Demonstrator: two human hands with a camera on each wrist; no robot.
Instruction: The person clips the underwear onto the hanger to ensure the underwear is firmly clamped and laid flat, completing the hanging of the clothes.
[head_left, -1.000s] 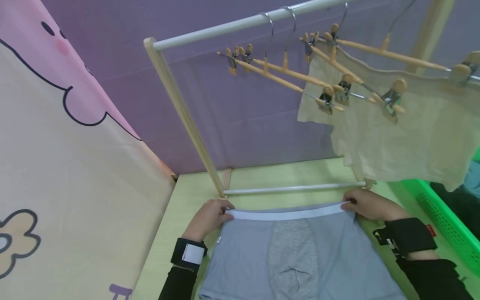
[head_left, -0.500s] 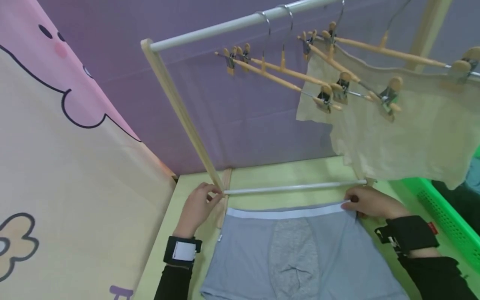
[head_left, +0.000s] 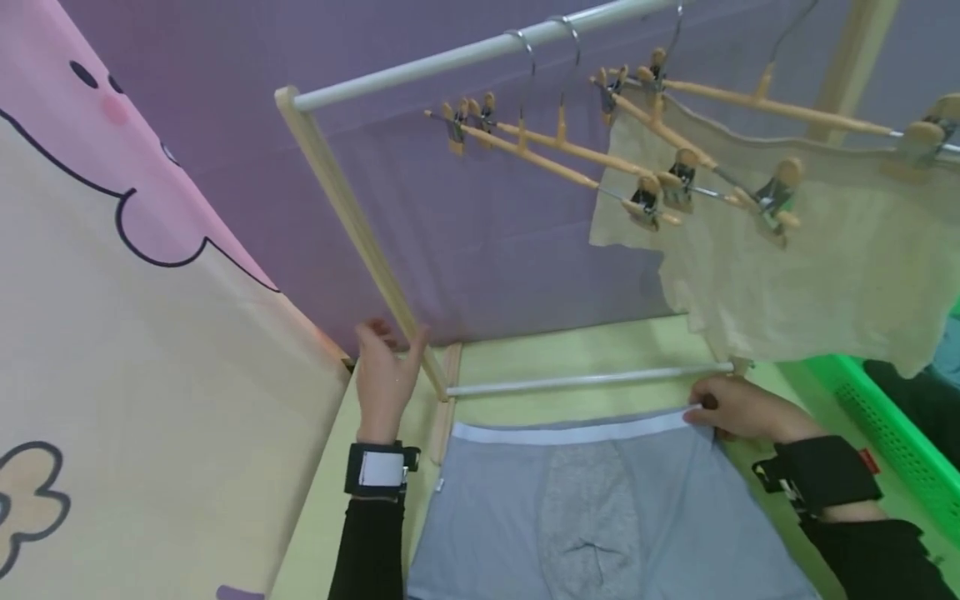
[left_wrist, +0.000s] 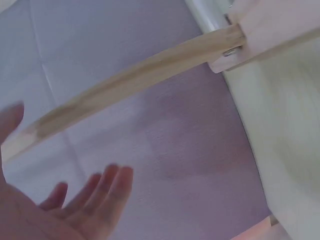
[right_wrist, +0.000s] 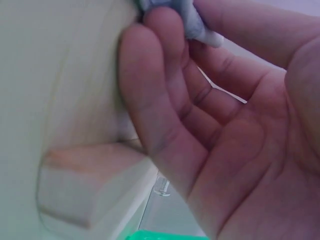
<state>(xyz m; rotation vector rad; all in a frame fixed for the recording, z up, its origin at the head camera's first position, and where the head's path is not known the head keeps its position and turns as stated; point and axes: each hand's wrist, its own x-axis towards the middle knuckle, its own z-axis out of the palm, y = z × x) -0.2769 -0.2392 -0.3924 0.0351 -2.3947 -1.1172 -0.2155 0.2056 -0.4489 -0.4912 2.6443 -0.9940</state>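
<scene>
Pinched between the fingers and thumb of the right hand (head_left: 738, 408) is the right corner of the white waistband on the grey boxer shorts (head_left: 600, 508), which lie flat on the pale green table (head_left: 570, 346) just in front of the rack's lower rail (head_left: 585, 381). Her left hand (head_left: 384, 375) is raised off the cloth, fingers loose and spread, holding nothing, beside the slanted wooden post (head_left: 360, 233). Overhead, clip hangers (head_left: 555, 150) hang from the top bar beside a beige garment (head_left: 810, 258).
</scene>
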